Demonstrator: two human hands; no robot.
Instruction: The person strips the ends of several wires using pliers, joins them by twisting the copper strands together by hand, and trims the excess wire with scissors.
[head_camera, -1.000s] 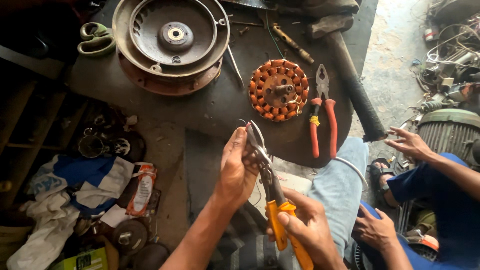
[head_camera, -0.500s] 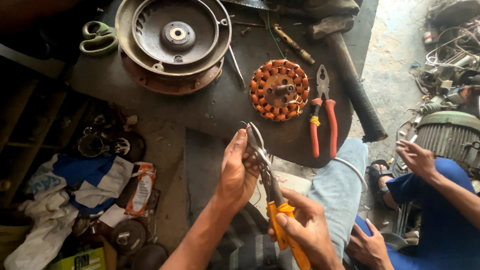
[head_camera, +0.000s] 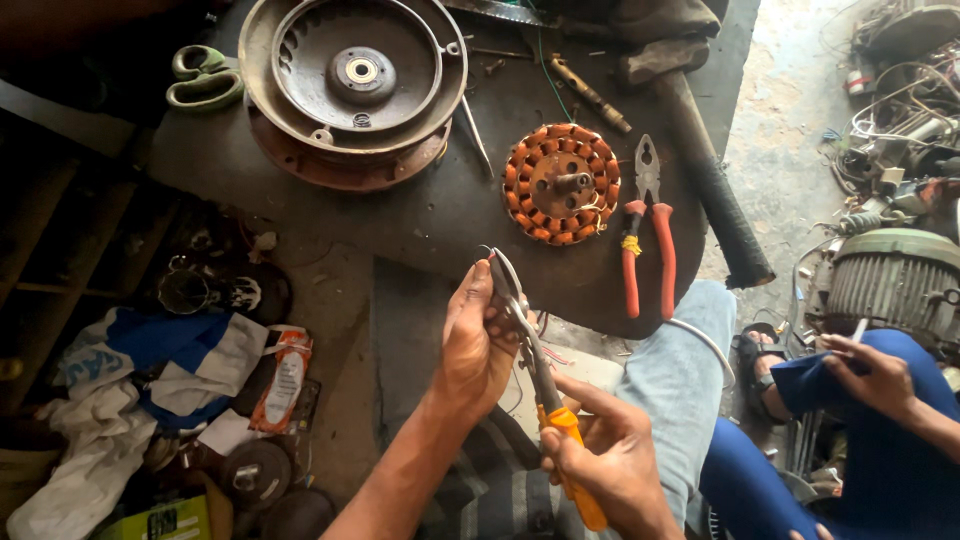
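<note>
My right hand (head_camera: 612, 462) grips the orange handles of a pair of long-nosed pliers (head_camera: 535, 370) that point up and left. My left hand (head_camera: 475, 345) pinches a thin loop of wire (head_camera: 502, 268) at the pliers' jaws, just in front of the dark worktop (head_camera: 420, 215). On the worktop beyond lie a round copper-wound stator (head_camera: 560, 184) and red-handled pliers (head_camera: 647, 235).
A round metal motor housing (head_camera: 352, 85) and green scissors (head_camera: 205, 78) sit at the worktop's back. A black-gripped bar (head_camera: 715, 195) lies on the right. Another person in blue (head_camera: 880, 400) sits at right beside a ribbed motor (head_camera: 890, 280). Rags and packets (head_camera: 150, 380) lie on the floor at left.
My hands hold the same grip on pliers and wire. The other person's hand at right has moved down toward their lap.
</note>
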